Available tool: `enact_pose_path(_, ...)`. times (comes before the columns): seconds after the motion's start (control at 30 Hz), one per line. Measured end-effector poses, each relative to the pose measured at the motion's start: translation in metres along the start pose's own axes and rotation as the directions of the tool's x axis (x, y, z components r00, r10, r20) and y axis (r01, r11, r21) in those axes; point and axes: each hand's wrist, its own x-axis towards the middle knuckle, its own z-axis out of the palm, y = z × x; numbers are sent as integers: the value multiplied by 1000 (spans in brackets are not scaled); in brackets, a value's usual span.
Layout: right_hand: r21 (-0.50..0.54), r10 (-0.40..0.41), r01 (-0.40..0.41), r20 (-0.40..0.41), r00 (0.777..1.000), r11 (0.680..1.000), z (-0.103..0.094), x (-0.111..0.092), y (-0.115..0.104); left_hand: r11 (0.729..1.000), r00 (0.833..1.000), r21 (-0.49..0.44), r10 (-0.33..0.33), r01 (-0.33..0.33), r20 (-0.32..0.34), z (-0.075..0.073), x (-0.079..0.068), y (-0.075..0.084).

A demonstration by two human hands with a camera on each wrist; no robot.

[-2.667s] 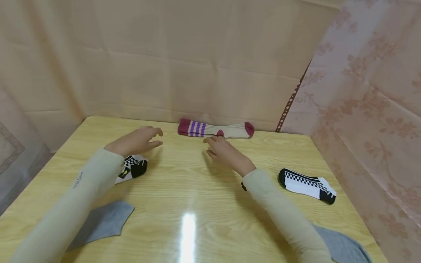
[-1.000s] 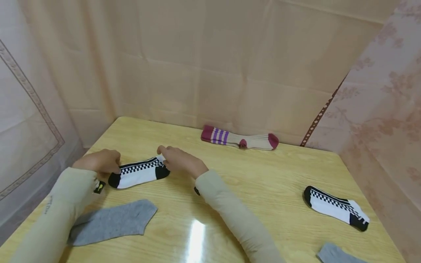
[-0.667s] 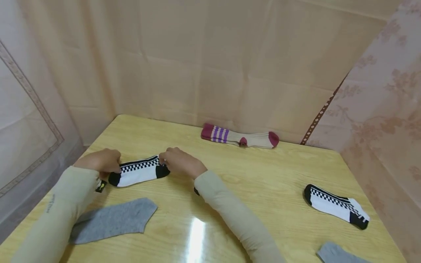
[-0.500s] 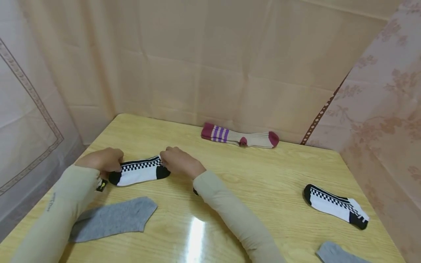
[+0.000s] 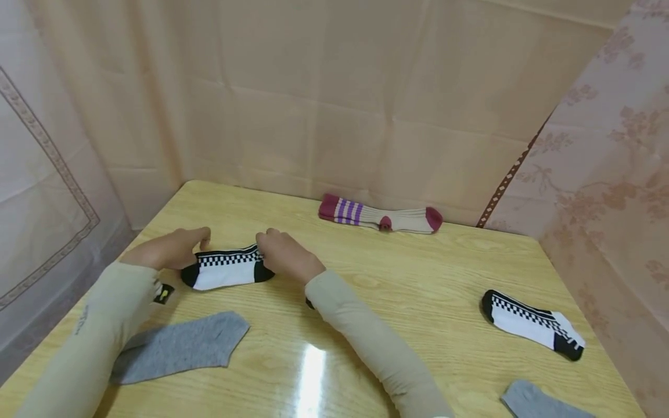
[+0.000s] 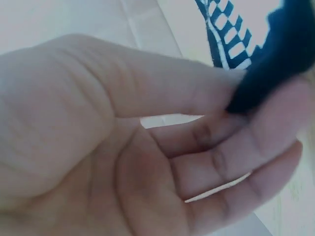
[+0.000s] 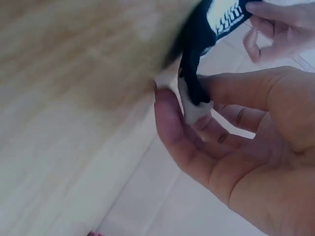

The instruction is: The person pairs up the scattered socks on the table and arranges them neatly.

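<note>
A white ankle sock (image 5: 227, 274) with black toe and heel and a checkered band is stretched between my two hands, at the left of the table in the head view. My left hand (image 5: 175, 248) pinches its black left end; in the left wrist view the thumb and fingertips close on the dark fabric (image 6: 275, 59). At the other end, my right hand (image 5: 286, 255) pinches the pale cuff corner, and the right wrist view shows the cloth (image 7: 194, 93) between thumb and fingers. Its upper right corner is hidden behind the right fingers.
A grey sock (image 5: 183, 348) lies nearer on the left. A matching checkered sock (image 5: 530, 322) rests at the right, with another grey sock (image 5: 538, 400) below it. Maroon-and-cream striped socks (image 5: 381, 215) lie at the table's back edge, before a curtain (image 5: 324, 104).
Both hands have come to the left checkered sock and taken its ends. In the last half second, the sock has shifted slightly right and up in view. The other socks stay put.
</note>
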Motion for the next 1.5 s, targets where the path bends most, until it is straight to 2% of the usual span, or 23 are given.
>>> enact_pose_path(0.07, 48, 13, -13, 1, 1000, 999, -3, -2, 2, 998, 998, 4, 60, -60, -30, 1, 0, 0)
enact_pose_path(0.2, 91, 18, -19, 11, 1000, 996, -9, -7, 7, 993, 992, -26, 116, -117, -48, 3, 0, 2)
enact_pose_path(0.33, 85, 10, -9, -13, 1000, 996, -16, -13, 12, 991, 993, -71, 110, -113, -49, 3, 1, 5)
enact_pose_path(0.5, 72, 24, -20, -49, 998, 997, -27, -19, 16, 992, 993, -80, 98, -102, -62, -2, 1, 15)
enact_pose_path(0.77, 64, 20, -15, -92, 996, 998, -38, -26, 18, 997, 995, -37, 71, -74, -75, -10, 1, 24)
enact_pose_path(1.03, 58, 12, -5, -119, 993, 998, -50, -35, 21, 998, 996, -38, 49, -52, -76, -21, -9, 37)
enact_pose_path(1.3, 86, 15, -3, -135, 991, 996, -53, -51, 29, 998, 996, -6, 59, -60, -61, -21, -10, 51)
enact_pose_path(1.5, 110, 4, 13, -147, 989, 994, -51, -64, 35, 996, 995, -27, 81, -83, -53, -18, -8, 55)
